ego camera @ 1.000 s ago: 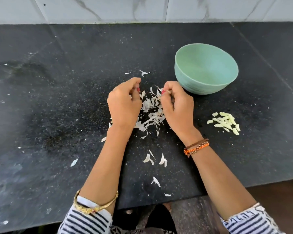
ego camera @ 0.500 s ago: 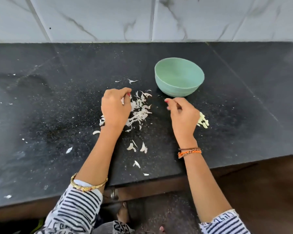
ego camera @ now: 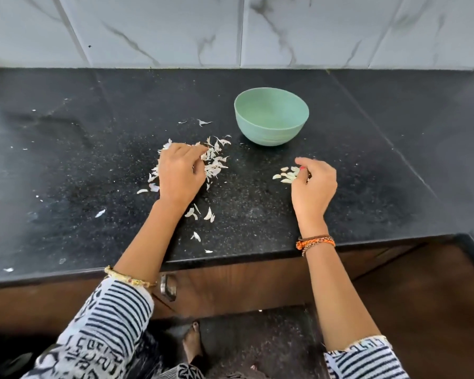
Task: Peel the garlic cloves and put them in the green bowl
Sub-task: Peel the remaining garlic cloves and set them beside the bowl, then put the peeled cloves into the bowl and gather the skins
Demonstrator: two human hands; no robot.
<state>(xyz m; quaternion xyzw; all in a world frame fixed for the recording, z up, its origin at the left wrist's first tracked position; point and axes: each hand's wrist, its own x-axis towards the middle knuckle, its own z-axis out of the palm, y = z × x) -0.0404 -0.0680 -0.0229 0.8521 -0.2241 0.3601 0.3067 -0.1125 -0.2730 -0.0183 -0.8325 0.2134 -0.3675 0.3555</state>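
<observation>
The green bowl (ego camera: 268, 132) stands upright at the back centre of the black counter, and nothing shows inside it. My left hand (ego camera: 181, 173) lies knuckles-up on a heap of white garlic skins (ego camera: 215, 162). Its fingers curl down into the heap, and what they hold is hidden. My right hand (ego camera: 316, 187) hovers at the right edge of a small pile of peeled garlic cloves (ego camera: 285, 175) in front of the bowl. Its index finger and thumb are slightly apart over the pile, the other fingers loosely curled.
Loose skins (ego camera: 200, 214) lie scattered between my left forearm and the counter's front edge (ego camera: 244, 257). White marble tiles (ego camera: 230, 31) back the counter. Below are brown cabinet fronts with a metal handle (ego camera: 168, 285).
My right hand has moved right from the skin heap to the peeled cloves, and its pinch has loosened. My left hand has settled onto the skins. The camera has pulled back.
</observation>
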